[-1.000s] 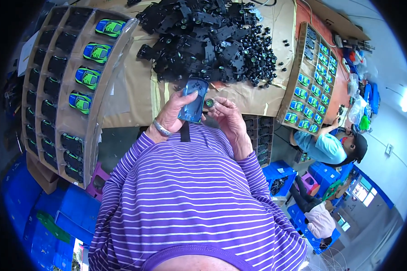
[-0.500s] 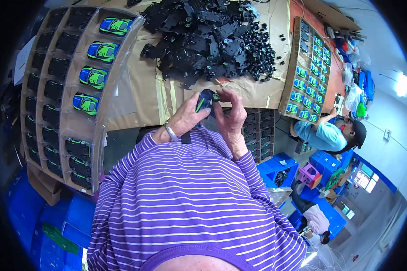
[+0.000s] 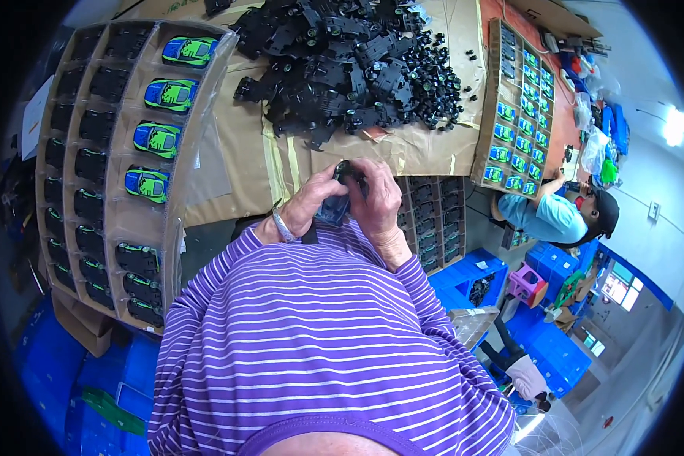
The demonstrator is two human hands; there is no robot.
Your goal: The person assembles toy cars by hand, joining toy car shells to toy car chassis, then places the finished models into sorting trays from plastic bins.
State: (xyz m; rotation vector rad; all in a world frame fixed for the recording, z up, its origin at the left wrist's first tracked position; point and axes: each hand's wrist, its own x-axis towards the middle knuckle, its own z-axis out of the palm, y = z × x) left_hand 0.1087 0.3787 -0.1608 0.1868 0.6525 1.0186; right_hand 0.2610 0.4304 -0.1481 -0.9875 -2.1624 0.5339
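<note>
Close in front of my chest, my left hand (image 3: 308, 205) is closed round a dark toy car (image 3: 333, 210), gripping it from the left. Fingers of my right hand (image 3: 378, 199) are curled against the car's right side and far end. A small black toy wheel (image 3: 343, 168) shows at that far end, between the fingertips; how it sits on the car is hidden. Beyond my hands, a heap of black toy car chassis (image 3: 334, 76) covers the table, with many loose black wheels (image 3: 437, 87) along its right side.
On the left stands a divided cardboard tray (image 3: 176, 163) with black chassis and several blue-green toy cars. Another tray (image 3: 475, 171) of such cars lies at the right. A co-worker (image 3: 547, 216) sits beyond it. Blue bins (image 3: 471, 273) stand lower right.
My right fingers, which were pinching a small wheel beside the car, have closed in against the car. The car has turned and come slightly nearer my chest. The whole view has shifted slightly.
</note>
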